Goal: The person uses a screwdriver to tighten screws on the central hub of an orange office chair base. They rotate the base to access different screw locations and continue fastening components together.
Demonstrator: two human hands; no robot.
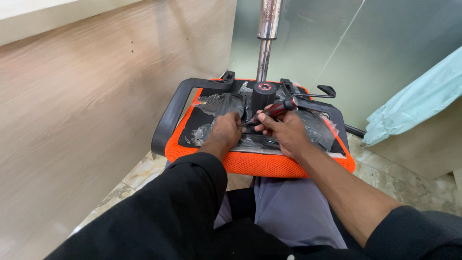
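An upturned office chair seat (255, 166) with orange mesh edge and black underside lies across my lap. My right hand (286, 132) grips a screwdriver with a red and black handle (276, 110), its tip angled down toward the seat's black mechanism plate. My left hand (226, 131) rests on the underside beside the tip, fingers curled near it; whether it pinches a screw is hidden. A black socket with a red ring (264, 89) stands behind the hands, a chrome gas-lift column (265, 43) rising above it.
A black armrest loop (168, 118) curves off the seat's left side and a lever (320, 94) sticks out right. Crinkled clear plastic (211, 113) covers the underside. A wooden panel (96, 106) stands left, frosted glass behind, pale blue plastic sheet (418, 101) right, marble floor below.
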